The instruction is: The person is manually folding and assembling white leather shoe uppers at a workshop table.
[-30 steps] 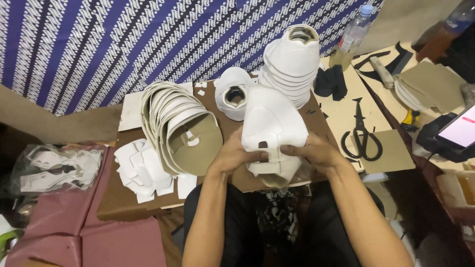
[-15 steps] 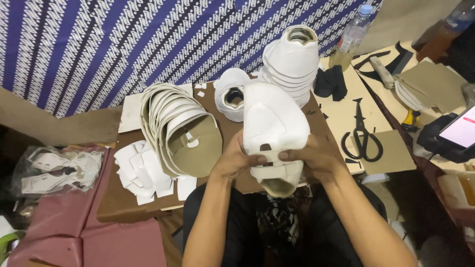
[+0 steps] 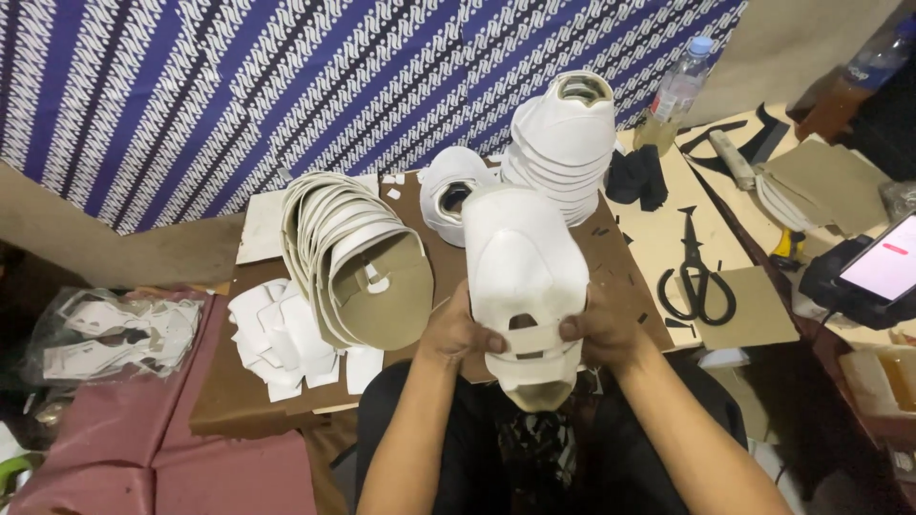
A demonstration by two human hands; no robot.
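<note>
I hold a white moulded paper mask (image 3: 523, 277) in front of me with both hands, its face turned up and its chin end nearest me. My left hand (image 3: 458, 334) grips its left edge with the thumb on the strip across the mouth opening. My right hand (image 3: 601, 329) grips the right edge the same way. Behind it on the brown board (image 3: 239, 401) lies a fanned stack of curved cardboard mask backs (image 3: 358, 262). A single white mask (image 3: 448, 191) and a tall stack of white masks (image 3: 565, 143) stand further back.
White cut paper pieces (image 3: 286, 343) lie left of the fanned stack. A clear bag of scraps (image 3: 114, 329) sits at far left. Black scissors (image 3: 697, 281) rest on cardboard at right, near a plastic bottle (image 3: 676, 95), a phone (image 3: 883, 267) and a patterned blue cloth (image 3: 334, 86) behind.
The mask has been lifted and tipped slightly toward me, and both thumbs have shifted onto the strip across its mouth opening. Nothing else moved.
</note>
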